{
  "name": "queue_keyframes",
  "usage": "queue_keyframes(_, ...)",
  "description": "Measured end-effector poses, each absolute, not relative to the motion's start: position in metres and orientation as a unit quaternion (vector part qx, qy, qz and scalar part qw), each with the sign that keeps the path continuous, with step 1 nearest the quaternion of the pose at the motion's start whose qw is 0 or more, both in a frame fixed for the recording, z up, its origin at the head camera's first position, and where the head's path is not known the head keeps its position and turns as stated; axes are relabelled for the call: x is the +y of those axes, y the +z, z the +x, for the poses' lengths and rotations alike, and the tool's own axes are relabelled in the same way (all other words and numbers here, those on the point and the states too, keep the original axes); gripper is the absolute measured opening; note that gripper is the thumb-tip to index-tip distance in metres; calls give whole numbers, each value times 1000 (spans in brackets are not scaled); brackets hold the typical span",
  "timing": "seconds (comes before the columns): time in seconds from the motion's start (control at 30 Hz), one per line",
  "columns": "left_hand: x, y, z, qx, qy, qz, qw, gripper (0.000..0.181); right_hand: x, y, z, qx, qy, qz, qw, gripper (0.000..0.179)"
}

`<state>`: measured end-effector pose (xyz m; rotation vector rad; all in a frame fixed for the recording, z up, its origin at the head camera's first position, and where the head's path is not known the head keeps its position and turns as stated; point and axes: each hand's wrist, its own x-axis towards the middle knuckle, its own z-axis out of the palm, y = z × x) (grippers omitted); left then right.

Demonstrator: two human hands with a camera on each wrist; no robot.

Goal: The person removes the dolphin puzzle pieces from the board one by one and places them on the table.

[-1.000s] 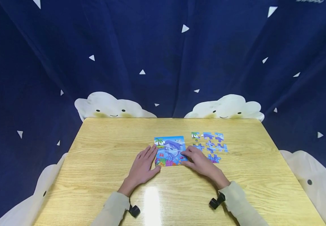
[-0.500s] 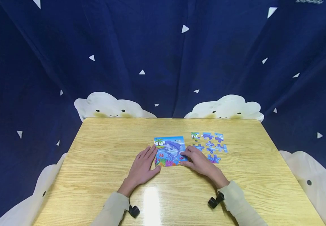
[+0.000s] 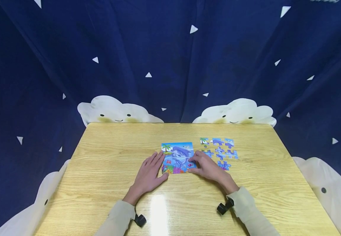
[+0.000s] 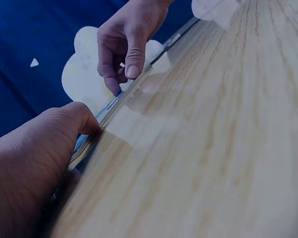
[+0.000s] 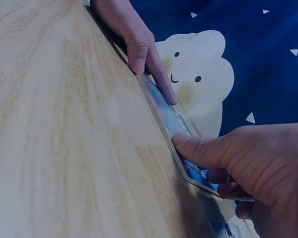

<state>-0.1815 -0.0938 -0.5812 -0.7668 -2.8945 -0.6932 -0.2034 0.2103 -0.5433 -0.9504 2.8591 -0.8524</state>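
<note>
A dolphin picture puzzle board (image 3: 177, 157) lies flat on the wooden table, with a palm tree at its far left corner. My left hand (image 3: 149, 172) rests at its left side, fingers straight, fingertips on the edge and thumb at the near corner. My right hand (image 3: 210, 167) holds the right end, thumb and bent index finger on the board. In the right wrist view my right thumb (image 5: 193, 146) touches the top and the other fingers curl beside the edge. Loose puzzle pieces (image 3: 220, 152) lie right of the board; my right hand may hide some of them.
The wooden table (image 3: 114, 147) extends around the board on all sides. Behind it hangs a dark blue curtain (image 3: 170, 59) with white triangles and clouds. Each wrist carries a small black camera (image 3: 141, 220).
My right wrist has shifted very slightly left and away from me. The board, the loose pieces and my left hand look the same.
</note>
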Motion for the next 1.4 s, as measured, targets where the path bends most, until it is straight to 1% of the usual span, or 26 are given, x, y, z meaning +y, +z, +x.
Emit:
queue_keyframes(0.43, -93, -583, -182, -939, -228, -253, 41, 82, 210, -544, -207, 909, -285, -305, 12, 36)
queue_keyframes(0.5, -93, -583, -182, -939, -229, -253, 43, 82, 209, -543, -207, 909, -288, -300, 17, 38)
queue_keyframes(0.7, -93, -584, -183, -946, -213, -245, 22, 83, 203, -538, -204, 909, -302, -284, 42, 47)
queue_keyframes(0.8, -93, -584, -184, -946, -211, -244, 21, 83, 201, -538, -204, 909, -306, -280, 48, 49)
queue_keyframes(1.0, -93, -583, -183, -946, -213, -244, 22, 83, 199, -540, -204, 903, -320, -283, 44, 48)
queue_keyframes(1.27, -94, -583, -182, -944, -222, -242, 29, 82, 193, -540, -204, 899, -335, -272, 69, 46)
queue_keyframes(1.4, -93, -583, -183, -945, -219, -241, 29, 82, 192, -542, -206, 897, -341, -270, 73, 45)
